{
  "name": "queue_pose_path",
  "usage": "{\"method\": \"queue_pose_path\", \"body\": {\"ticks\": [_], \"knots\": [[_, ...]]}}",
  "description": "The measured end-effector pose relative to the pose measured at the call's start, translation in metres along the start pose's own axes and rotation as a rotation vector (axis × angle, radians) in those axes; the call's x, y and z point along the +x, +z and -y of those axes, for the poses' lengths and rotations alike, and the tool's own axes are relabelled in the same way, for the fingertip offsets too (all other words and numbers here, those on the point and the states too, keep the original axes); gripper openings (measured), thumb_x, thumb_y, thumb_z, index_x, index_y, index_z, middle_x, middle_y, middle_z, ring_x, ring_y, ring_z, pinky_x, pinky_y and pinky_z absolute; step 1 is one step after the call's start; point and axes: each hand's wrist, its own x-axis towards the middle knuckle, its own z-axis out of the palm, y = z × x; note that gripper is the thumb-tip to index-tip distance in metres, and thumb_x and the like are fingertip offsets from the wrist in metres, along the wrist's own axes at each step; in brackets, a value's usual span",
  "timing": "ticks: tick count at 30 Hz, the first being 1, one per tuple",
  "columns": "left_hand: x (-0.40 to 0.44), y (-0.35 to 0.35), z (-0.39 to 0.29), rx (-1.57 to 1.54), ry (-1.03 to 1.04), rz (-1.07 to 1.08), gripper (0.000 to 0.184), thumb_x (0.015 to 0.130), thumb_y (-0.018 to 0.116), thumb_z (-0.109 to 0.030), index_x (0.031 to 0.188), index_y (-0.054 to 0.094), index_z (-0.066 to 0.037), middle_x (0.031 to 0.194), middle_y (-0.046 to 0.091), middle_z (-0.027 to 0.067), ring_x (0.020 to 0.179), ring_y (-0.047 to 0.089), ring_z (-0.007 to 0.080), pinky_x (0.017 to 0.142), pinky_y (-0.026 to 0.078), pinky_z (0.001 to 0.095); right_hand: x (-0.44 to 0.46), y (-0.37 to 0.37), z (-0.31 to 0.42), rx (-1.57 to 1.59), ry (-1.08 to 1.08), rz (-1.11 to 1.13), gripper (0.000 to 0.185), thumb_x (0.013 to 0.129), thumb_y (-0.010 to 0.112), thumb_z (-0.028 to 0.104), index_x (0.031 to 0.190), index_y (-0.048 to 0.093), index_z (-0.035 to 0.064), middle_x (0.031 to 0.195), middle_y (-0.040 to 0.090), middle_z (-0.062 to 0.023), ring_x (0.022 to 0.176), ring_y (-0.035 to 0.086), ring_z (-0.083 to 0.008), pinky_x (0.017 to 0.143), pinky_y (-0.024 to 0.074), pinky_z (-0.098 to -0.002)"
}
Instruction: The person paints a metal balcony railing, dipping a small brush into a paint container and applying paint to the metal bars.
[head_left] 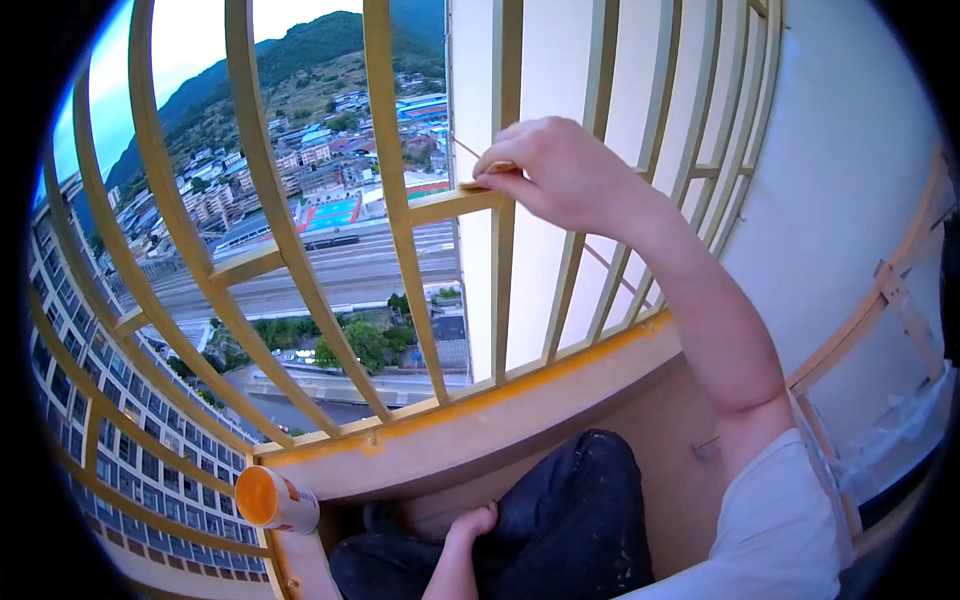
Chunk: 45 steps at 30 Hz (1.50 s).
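Note:
My right hand is raised to the yellow metal railing, its fingers closed on a small, flat yellowish piece. That piece touches the short crossbar near its junction with an upright bar. What the piece is made of is too small to tell. Low in the view, my left hand rests by my dark trousers with its fingers curled in; whether anything is inside them is hidden.
An open container of orange paint stands on the ledge at the lower left. Orange paint marks the ledge under the bars. A pale wall is at the right. Buildings and a road lie far below beyond the railing.

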Motion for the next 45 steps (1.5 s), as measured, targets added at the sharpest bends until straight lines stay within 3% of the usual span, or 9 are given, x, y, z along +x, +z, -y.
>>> {"method": "queue_pose_path", "body": {"ticks": [10, 15, 17, 22, 30, 36, 40, 44, 45], "knots": [[-0.003, -0.003, -0.001, -0.018, -0.025, -0.023, 0.07, 0.105, 0.016, -0.045, 0.144, 0.052, 0.0, 0.154, 0.044, 0.0212, 0.146, 0.039, 0.0356, 0.123, 0.027, 0.0417, 0.006, -0.026, 0.016, -0.037, 0.312, 0.101, 0.026, 0.098, 0.062, 0.02, 0.091, 0.076, -0.0016, 0.064, 0.064, -0.0133, 0.06, 0.062, -0.0235, 0.062, 0.0489, -0.0365], [-0.005, -0.003, -0.002, -0.023, -0.017, 0.005, 0.069, 0.105, 0.016, -0.044, 0.144, 0.052, 0.0, 0.154, 0.044, 0.0217, 0.146, 0.039, 0.0353, 0.123, 0.027, 0.0418, 0.004, -0.011, 0.009, -0.023, 0.15, 0.005, 0.026, 0.097, 0.063, 0.021, 0.091, 0.076, -0.001, 0.065, 0.064, -0.0125, 0.059, 0.061, -0.0214, 0.061, 0.0484, -0.037], [0.01, 0.008, 0.006, -0.013, -0.003, -0.089, 0.068, 0.105, 0.015, -0.042, 0.143, 0.054, 0.0, 0.153, 0.046, 0.0219, 0.145, 0.041, 0.036, 0.122, 0.029, 0.0425, 0.002, -0.034, 0.022, 0.065, 0.344, 0.057, 0.031, 0.097, 0.063, 0.021, 0.077, 0.068, -0.0009, 0.064, 0.062, -0.0147, 0.061, 0.062, -0.028, 0.065, 0.0515, -0.0407], [0.029, 0.016, 0.018, 0.018, 0.051, -0.052, 0.063, 0.105, 0.019, -0.04, 0.141, 0.057, -0.004, 0.151, 0.048, 0.0214, 0.141, 0.046, 0.0375, 0.121, 0.033, 0.0454, -0.004, -0.008, 0.016, 0.062, 0.177, 0.035, 0.025, 0.097, 0.064, 0.02, 0.089, 0.075, 0.0003, 0.068, 0.066, -0.0148, 0.061, 0.064, -0.025, 0.066, 0.0521, -0.0384], [0.008, 0.008, 0.006, -0.022, 0.025, -0.067, 0.064, 0.105, 0.019, -0.041, 0.141, 0.057, -0.004, 0.151, 0.049, 0.0201, 0.141, 0.046, 0.0368, 0.121, 0.032, 0.0444, -0.022, 0.049, 0.062, 0.071, -0.068, -0.306, 0.019, 0.094, 0.069, 0.007, 0.111, 0.077, 0.0068, 0.087, 0.071, -0.011, 0.079, 0.069, -0.0197, 0.068, 0.0536, -0.0323], [0.03, 0.018, 0.015, 0.012, 0.023, -0.01, 0.064, 0.105, 0.02, -0.042, 0.143, 0.056, -0.005, 0.153, 0.046, 0.0183, 0.143, 0.044, 0.0344, 0.122, 0.031, 0.0423, -0.002, 0.05, 0.055, 0.186, -0.024, -0.284, 0.019, 0.091, 0.07, 0.005, 0.109, 0.077, 0.0073, 0.088, 0.073, -0.0104, 0.084, 0.071, -0.0238, 0.072, 0.0556, -0.035], [0.008, 0.008, 0.004, -0.071, 0.035, -0.066, 0.063, 0.105, 0.02, -0.041, 0.144, 0.055, -0.005, 0.154, 0.046, 0.0175, 0.144, 0.043, 0.034, 0.122, 0.03, 0.0424, 0.011, 0.013, 0.047, 0.35, 0.153, -0.671, 0.016, 0.097, 0.063, 0.005, 0.105, 0.077, 0.0045, 0.095, 0.077, -0.0103, 0.082, 0.072, -0.0179, 0.075, 0.0572, -0.0324], [0.03, 0.019, 0.015, -0.039, 0.076, -0.074, 0.064, 0.106, 0.018, -0.042, 0.144, 0.054, -0.005, 0.154, 0.046, 0.0163, 0.144, 0.042, 0.0343, 0.122, 0.03, 0.0424, 0.012, 0.046, 0.064, 0.208, 0.064, -0.15, 0.013, 0.094, 0.066, 0.007, 0.1, 0.077, 0.0039, 0.092, 0.076, -0.0123, 0.08, 0.073, -0.0216, 0.072, 0.0564, -0.0325], [0.028, 0.02, 0.016, -0.043, 0.081, -0.067, 0.064, 0.106, 0.018, -0.042, 0.144, 0.054, -0.005, 0.154, 0.046, 0.0163, 0.144, 0.042, 0.0343, 0.122, 0.03, 0.0424, 0.017, 0.046, 0.055, 0.155, 0.085, -0.273, 0.012, 0.092, 0.067, 0.004, 0.099, 0.077, 0.0032, 0.089, 0.075, -0.014, 0.079, 0.072, -0.0245, 0.072, 0.0564, -0.0333]]}}
